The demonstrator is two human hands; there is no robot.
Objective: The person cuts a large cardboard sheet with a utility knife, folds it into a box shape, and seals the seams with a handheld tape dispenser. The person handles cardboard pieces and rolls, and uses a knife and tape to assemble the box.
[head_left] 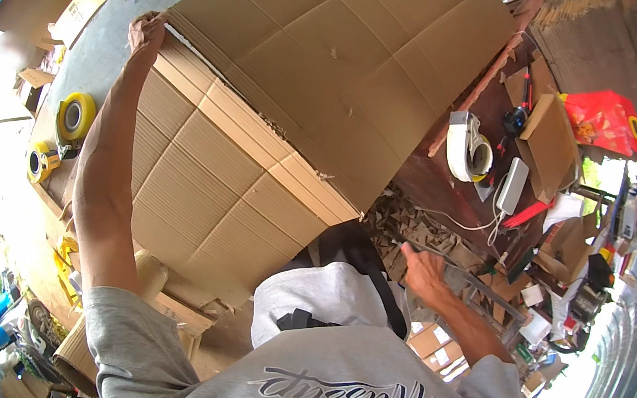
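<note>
A large creased cardboard sheet (353, 81) lies across the table, with a long fold or edge running from upper left to lower right. Below that line, a cardboard panel (207, 174) slopes toward my body. At the far left end of the line, my left hand (146, 35) is closed on the corner of the cardboard sheet. Close to the right end of the line, apart from the cardboard, my right hand (425, 271) has its fingers curled, the index finger reaching forward. What it holds, if anything, is too small to make out.
A heap of cardboard scraps (414, 221) lies beside my right hand. On the dark red table stand a white tape dispenser (468, 147), a white power strip (512, 185) and a red bag (606, 121). Yellow tape rolls (77, 116) sit at the left edge.
</note>
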